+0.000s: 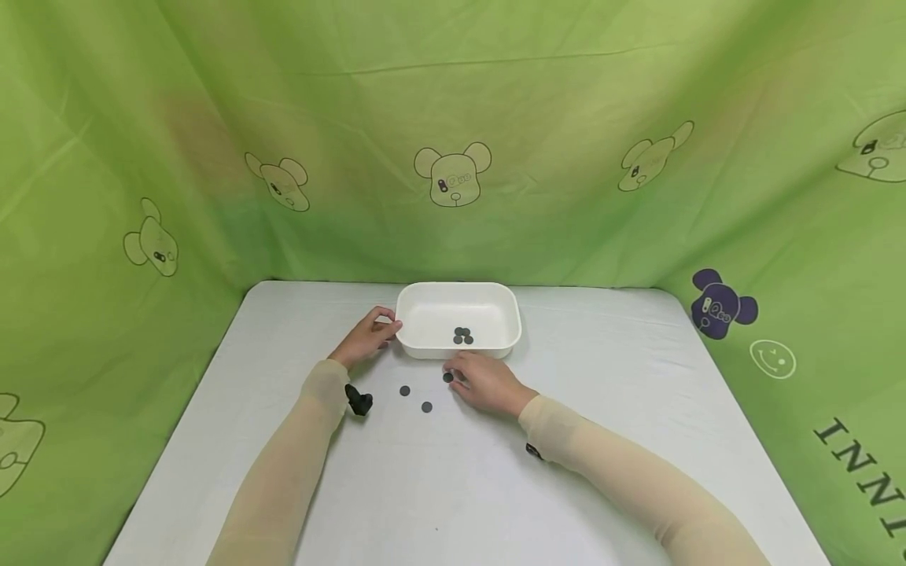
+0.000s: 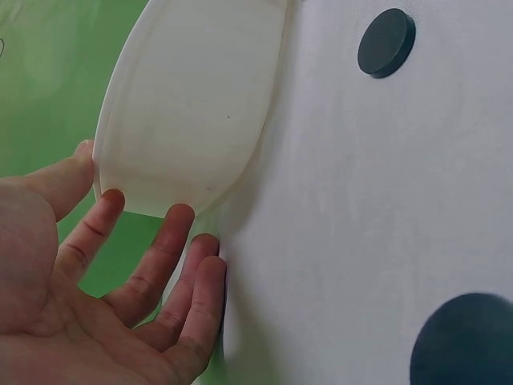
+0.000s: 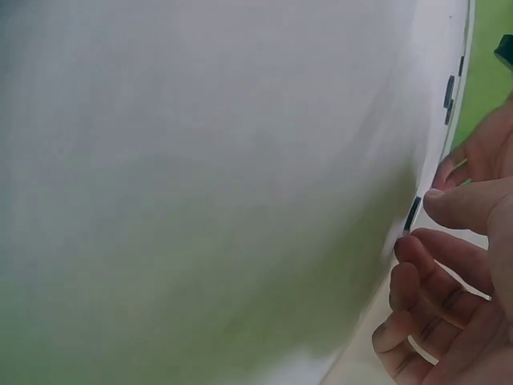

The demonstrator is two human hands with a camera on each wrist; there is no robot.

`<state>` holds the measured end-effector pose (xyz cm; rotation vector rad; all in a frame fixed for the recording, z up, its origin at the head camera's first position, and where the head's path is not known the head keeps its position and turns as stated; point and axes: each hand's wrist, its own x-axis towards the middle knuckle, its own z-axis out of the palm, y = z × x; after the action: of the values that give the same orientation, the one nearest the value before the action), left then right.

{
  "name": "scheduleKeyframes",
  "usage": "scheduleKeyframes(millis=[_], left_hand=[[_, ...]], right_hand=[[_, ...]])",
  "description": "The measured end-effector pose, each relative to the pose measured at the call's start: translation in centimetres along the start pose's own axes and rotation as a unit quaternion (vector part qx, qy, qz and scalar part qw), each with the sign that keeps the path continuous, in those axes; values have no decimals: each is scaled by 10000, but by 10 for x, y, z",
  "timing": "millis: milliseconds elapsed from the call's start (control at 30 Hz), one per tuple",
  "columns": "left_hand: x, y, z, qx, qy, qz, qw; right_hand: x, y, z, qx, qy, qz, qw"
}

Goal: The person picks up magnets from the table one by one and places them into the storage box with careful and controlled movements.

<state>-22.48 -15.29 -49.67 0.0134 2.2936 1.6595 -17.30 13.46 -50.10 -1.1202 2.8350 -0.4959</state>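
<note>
My left hand (image 1: 366,338) holds the left end of a white plastic tub (image 1: 458,354), thumb and index finger at its rim (image 2: 100,152). Its other fingers spread along the outside of the wall. In front of the tub, my right hand (image 1: 488,383) has thumb and index finger at the edges of a small dark round disc (image 1: 448,377), pinching it close to the white tabletop. Edge-on, this disc (image 3: 412,215) shows between the two fingertips in the right wrist view. Several similar discs (image 1: 463,336) lie grouped inside the tub, near its front wall.
Two more dark discs lie on the white-covered table: one (image 1: 405,391) between the hands, the other (image 1: 427,407) slightly nearer. A green printed curtain (image 1: 453,244) hangs behind the table and along both sides. Black wrist gear (image 1: 359,401) sits on the left forearm.
</note>
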Motion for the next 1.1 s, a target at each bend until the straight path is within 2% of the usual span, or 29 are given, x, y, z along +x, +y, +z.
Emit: scheduleKeyframes(millis=[533, 1100], left_hand=[[0, 0, 1, -17, -24, 73, 10000], [0, 1, 1, 21, -7, 40, 10000]], right_hand=[[5, 1, 6, -369, 206, -157, 9990], [1, -2, 0, -328, 138, 15, 9994]])
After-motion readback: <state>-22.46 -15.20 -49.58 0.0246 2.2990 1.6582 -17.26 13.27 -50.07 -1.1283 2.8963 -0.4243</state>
